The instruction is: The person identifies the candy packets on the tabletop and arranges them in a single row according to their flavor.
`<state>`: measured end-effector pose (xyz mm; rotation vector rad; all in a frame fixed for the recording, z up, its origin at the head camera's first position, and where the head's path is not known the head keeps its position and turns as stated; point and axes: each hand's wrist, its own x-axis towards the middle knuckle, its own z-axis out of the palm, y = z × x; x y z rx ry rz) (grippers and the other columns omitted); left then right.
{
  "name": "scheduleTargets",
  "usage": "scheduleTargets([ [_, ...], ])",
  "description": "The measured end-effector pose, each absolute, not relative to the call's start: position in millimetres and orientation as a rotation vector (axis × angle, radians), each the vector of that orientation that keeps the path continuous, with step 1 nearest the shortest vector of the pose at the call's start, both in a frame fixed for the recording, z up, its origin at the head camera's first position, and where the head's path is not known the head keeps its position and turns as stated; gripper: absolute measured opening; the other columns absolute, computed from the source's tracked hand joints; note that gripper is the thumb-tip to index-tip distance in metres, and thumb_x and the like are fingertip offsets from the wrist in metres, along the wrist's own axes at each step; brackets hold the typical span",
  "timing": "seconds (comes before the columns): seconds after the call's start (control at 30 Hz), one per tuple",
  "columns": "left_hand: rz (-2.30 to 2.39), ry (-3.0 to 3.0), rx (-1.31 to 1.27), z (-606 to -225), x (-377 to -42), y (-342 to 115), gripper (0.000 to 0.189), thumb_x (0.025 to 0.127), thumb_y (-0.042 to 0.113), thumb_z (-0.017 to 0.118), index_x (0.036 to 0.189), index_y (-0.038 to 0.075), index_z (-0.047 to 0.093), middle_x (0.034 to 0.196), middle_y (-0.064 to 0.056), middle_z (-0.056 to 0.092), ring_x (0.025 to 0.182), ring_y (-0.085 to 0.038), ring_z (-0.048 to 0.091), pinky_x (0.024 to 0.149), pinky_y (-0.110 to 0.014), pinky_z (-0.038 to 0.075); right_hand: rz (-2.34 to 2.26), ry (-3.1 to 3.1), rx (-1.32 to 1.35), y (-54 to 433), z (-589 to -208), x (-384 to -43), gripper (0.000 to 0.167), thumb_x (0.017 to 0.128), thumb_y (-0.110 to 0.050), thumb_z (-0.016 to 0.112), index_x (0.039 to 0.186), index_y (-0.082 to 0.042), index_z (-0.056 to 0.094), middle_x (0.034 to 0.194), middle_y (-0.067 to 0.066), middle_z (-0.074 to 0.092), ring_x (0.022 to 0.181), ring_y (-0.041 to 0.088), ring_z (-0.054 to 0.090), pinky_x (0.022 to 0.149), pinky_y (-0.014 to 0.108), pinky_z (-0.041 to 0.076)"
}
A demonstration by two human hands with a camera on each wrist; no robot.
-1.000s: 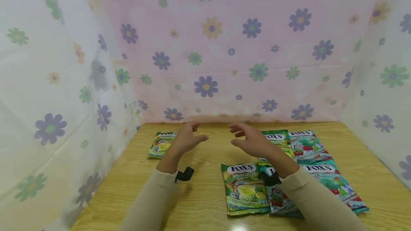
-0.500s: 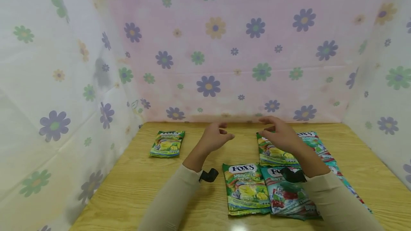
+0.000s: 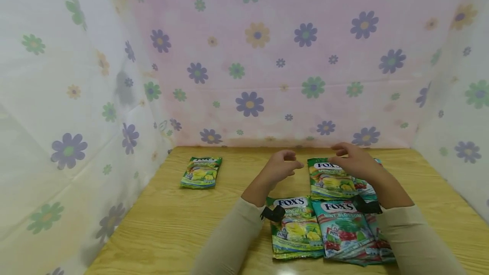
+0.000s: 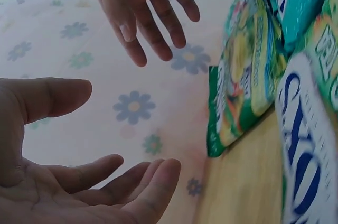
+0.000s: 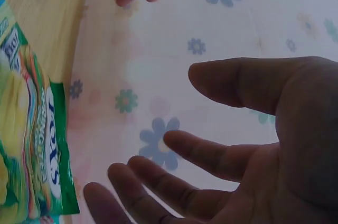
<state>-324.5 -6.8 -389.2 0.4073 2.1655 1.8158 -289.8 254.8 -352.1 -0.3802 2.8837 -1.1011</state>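
My left hand (image 3: 278, 168) hovers over the table, just left of the back green Fox's Spring Tea candy bag (image 3: 330, 179), its fingers loosely bent around nothing. The right hand (image 3: 355, 162) is above that bag's upper right part, thumb and fingers apart and holding nothing. In the left wrist view both palms face each other across a gap. Below lie a front Spring Tea bag (image 3: 296, 232) and a teal Mint Blossom bag (image 3: 345, 232), side by side. Another teal bag (image 3: 364, 188) at the back is mostly hidden by the right hand and forearm.
A lone green Spring Tea bag (image 3: 201, 173) lies at the back left of the wooden table (image 3: 160, 224). Flowered cloth (image 3: 267, 75) walls the table at the back and both sides.
Both hands have moved to the right, from between the lone bag and the group to over the group's back edge. The bags have stayed put.
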Motion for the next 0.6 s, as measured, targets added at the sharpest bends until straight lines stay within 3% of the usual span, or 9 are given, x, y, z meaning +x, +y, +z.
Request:
scheduleTargets([
  [0.2,1.872,1.965,0.336,-401,-323,5,0.067,0.097,0.033,0.074,0.152,0.006,0.048,0.155,-0.012,0.049,0.139,-0.033,0.054,0.111,-0.050,0.050,-1.129,2.788,-0.317,271,-357,-294,0.070,0.108,-0.036,0.056,0.155,0.010,0.032,0.149,0.043,0.039,0.120,0.053,0.060,0.079,0.050,0.061],
  [0.37,1.870,1.889,0.279,-409,-321,11,0.065,0.099,0.033,0.072,0.151,0.002,0.048,0.148,-0.014,0.053,0.137,-0.038,0.054,0.111,-0.051,0.049,-1.061,2.750,-0.205,278,-365,-298,0.072,0.108,-0.039,0.054,0.152,0.014,0.035,0.150,0.043,0.037,0.126,0.056,0.054,0.082,0.052,0.061],
  [0.4,1.859,1.886,0.269,-411,-321,12,0.064,0.099,0.034,0.072,0.150,0.003,0.049,0.144,-0.011,0.056,0.132,-0.035,0.057,0.110,-0.050,0.050,-1.069,2.735,-0.179,279,-367,-298,0.072,0.107,-0.039,0.054,0.152,0.014,0.034,0.149,0.043,0.036,0.126,0.056,0.052,0.082,0.053,0.061],
  [0.47,1.835,1.855,0.284,-414,-322,15,0.060,0.102,0.033,0.068,0.150,0.002,0.049,0.120,-0.005,0.062,0.103,-0.022,0.064,0.097,-0.041,0.057,-1.115,2.686,-0.124,280,-370,-299,0.072,0.107,-0.039,0.055,0.152,0.013,0.033,0.150,0.043,0.033,0.128,0.058,0.048,0.082,0.054,0.061],
  [0.53,1.829,1.796,0.296,-418,-324,17,0.062,0.103,0.033,0.066,0.153,0.003,0.045,0.091,0.001,0.054,0.072,-0.013,0.051,0.072,-0.031,0.051,-1.166,2.646,-0.089,282,-373,-299,0.070,0.108,-0.037,0.055,0.151,0.013,0.033,0.149,0.043,0.032,0.129,0.060,0.045,0.082,0.056,0.061],
  [0.6,1.850,1.704,0.300,-422,-325,19,0.066,0.104,0.032,0.064,0.158,0.003,0.038,0.077,0.002,0.038,0.059,-0.012,0.031,0.062,-0.031,0.034,-1.203,2.612,-0.062,283,-375,-299,0.068,0.108,-0.037,0.055,0.150,0.012,0.034,0.149,0.042,0.032,0.129,0.060,0.045,0.082,0.057,0.061],
])
